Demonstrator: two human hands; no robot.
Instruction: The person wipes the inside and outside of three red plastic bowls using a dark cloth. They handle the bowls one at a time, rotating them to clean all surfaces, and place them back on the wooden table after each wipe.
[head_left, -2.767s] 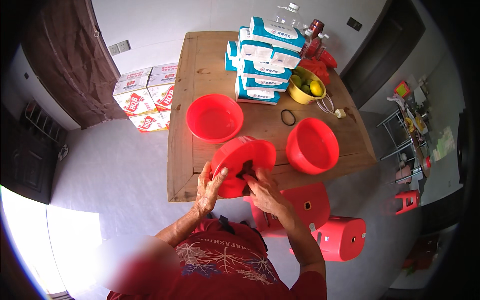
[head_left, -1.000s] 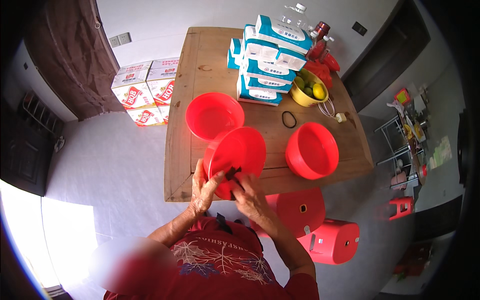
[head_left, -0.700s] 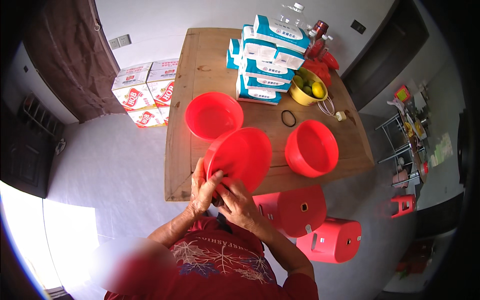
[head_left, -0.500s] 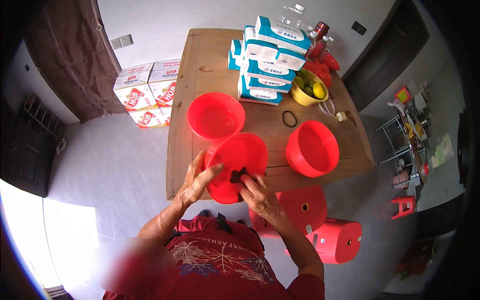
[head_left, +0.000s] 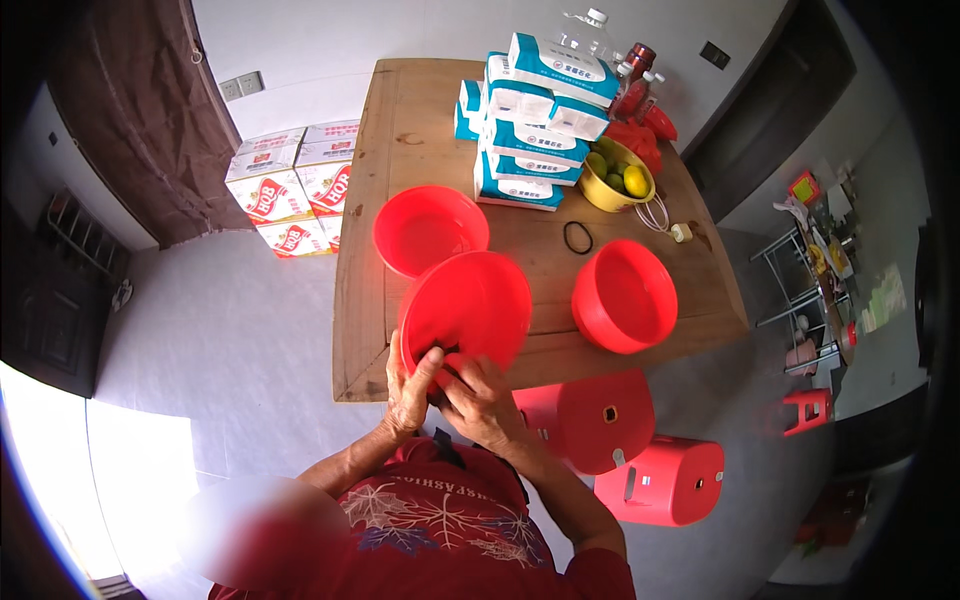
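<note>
A red plastic bowl (head_left: 478,300) is tipped toward me over the table's near edge. My left hand (head_left: 407,395) grips its near left rim, thumb on the inner side. Close beside it, the fingers of my right hand (head_left: 478,402) are bent over the same rim, pinching a small dark cloth (head_left: 447,350) against it. Most of the cloth is hidden by my fingers. Just behind stands a second red bowl (head_left: 432,230), and a third red bowl (head_left: 626,297) sits apart to the right.
The wooden table (head_left: 410,130) bears stacked tissue packs (head_left: 535,140), a yellow bowl (head_left: 603,197) of green and yellow fruit, a black band (head_left: 578,238) and a white charger (head_left: 681,233). Red stools (head_left: 590,420) stand at the near right, cartons (head_left: 275,198) at the far left.
Both hands have drawn closer together at the bowl's near rim. My right hand moved left and down with the cloth, from the bowl's inside to its edge. The bowl has turned and tilted.
</note>
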